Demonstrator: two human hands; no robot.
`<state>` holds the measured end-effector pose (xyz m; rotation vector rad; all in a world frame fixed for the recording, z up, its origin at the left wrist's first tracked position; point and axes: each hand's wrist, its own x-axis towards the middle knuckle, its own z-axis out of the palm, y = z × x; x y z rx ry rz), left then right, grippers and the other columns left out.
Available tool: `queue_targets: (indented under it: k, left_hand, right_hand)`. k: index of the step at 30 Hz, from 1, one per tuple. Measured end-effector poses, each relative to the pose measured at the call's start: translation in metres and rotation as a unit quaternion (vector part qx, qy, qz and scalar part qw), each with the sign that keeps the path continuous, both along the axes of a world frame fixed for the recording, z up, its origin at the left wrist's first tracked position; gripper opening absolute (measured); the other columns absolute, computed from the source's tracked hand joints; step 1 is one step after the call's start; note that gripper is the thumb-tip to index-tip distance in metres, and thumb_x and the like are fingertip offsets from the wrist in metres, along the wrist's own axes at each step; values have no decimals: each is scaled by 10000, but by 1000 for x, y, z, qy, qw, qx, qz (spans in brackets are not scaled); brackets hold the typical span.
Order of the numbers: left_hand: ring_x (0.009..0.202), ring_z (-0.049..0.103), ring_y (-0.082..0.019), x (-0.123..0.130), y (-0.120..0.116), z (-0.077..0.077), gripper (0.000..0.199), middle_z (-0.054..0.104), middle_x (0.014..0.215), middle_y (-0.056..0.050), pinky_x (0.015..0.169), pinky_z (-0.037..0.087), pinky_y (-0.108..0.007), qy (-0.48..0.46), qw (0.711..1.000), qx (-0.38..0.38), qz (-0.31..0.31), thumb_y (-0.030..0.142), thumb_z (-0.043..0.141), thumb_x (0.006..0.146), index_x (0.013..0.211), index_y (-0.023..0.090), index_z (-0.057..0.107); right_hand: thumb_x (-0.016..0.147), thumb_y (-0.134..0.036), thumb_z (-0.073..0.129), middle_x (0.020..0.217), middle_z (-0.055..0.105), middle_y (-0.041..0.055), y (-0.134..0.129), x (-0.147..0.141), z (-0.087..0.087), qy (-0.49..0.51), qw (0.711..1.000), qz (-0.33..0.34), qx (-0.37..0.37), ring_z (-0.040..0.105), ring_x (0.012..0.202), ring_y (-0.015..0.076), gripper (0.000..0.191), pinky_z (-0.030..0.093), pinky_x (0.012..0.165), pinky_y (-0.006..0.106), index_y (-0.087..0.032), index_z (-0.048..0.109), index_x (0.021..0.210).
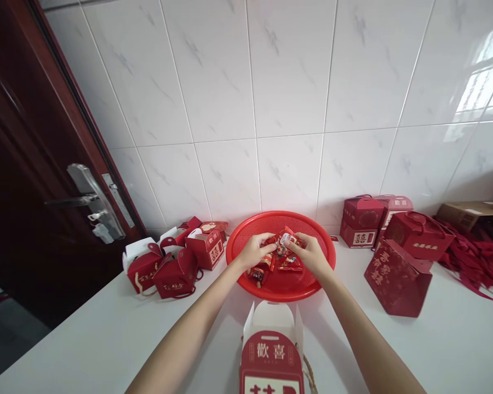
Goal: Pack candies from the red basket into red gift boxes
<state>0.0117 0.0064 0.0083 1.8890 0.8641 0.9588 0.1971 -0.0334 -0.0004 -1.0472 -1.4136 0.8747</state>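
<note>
A round red plastic basket (pixel 330 262) sits on the white table against the tiled wall, with several small wrapped candies in it. My left hand (pixel 257 250) reaches in from the left, its thumb and fingers closed on red candy wrappers. From the other side my right hand (pixel 310 253) pinches a shiny red candy packet (pixel 286 239), close to my left fingertips. Below the hands lie another red packet (pixel 291 264) and a dark-wrapped candy (pixel 257 273). Nearer to me stands a red and white gift box (pixel 271 355) with its top flaps up and a rope handle.
Several small red boxes (pixel 175 273) stand at the left, some with raised flaps. More red boxes (pixel 398 279) are grouped at the right, beside a heap of red ribbon (pixel 472 251) and a cardboard box (pixel 468 214). A dark door (pixel 45 137) is at far left.
</note>
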Motion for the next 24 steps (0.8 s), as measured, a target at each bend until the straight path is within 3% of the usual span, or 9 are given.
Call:
queue_targets:
  k: [5, 8, 11, 16, 20, 24]
  left_hand:
    - [934, 667, -206, -1, -4, 6, 249, 744, 985, -55, 846, 526, -314, -1, 1000, 7, 3, 298, 643, 821, 1017, 159, 702]
    - [831, 641, -188, -2, -4, 6, 235, 708, 829, -34, 804, 509, -303, 0, 1000, 26, 10, 388, 635, 832, 843, 159, 689]
    - [774, 611, -173, -2, -1, 2, 293, 661, 776, -18, 763, 497, -296, -11, 998, 43, 35, 450, 600, 854, 803, 164, 643]
    - [792, 595, -160, -3, 3, -3, 279, 620, 839, -9, 755, 491, -283, -31, 996, 55, 66, 460, 593, 838, 870, 186, 553]
    - [776, 589, -155, -1, 4, -4, 277, 601, 803, -2, 748, 484, -280, -16, 998, 36, 47, 452, 619, 815, 826, 191, 529]
    - [799, 612, -166, 1, 4, -5, 273, 628, 817, -12, 754, 496, -289, -6, 1000, 10, 22, 425, 673, 783, 842, 185, 558]
  right_hand:
    - [751, -501, 701, 585, 564, -25, -1, -1, 0, -110, 993, 29, 22, 505, 569, 146, 342, 377, 540, 260, -198, 592, 637]
    - [730, -460, 719, 587, 579, -31, -2, -4, 1, -143, 989, 16, 20, 508, 576, 147, 277, 370, 549, 260, -202, 631, 682]
    - [721, -516, 735, 602, 601, -24, -1, -4, 2, -94, 995, 27, 2, 546, 582, 163, 332, 393, 550, 270, -201, 645, 778]
    - [651, -560, 791, 640, 614, -10, -1, -3, 4, -14, 997, 70, -26, 600, 636, 183, 442, 447, 575, 285, -213, 517, 667]
    - [657, -607, 775, 696, 689, 25, -1, -2, 3, 66, 995, 37, -59, 654, 666, 211, 466, 503, 630, 323, -211, 565, 786]
    - [696, -591, 755, 681, 683, 22, -1, 1, 2, 57, 997, 0, -45, 623, 624, 186, 441, 472, 584, 297, -196, 605, 821]
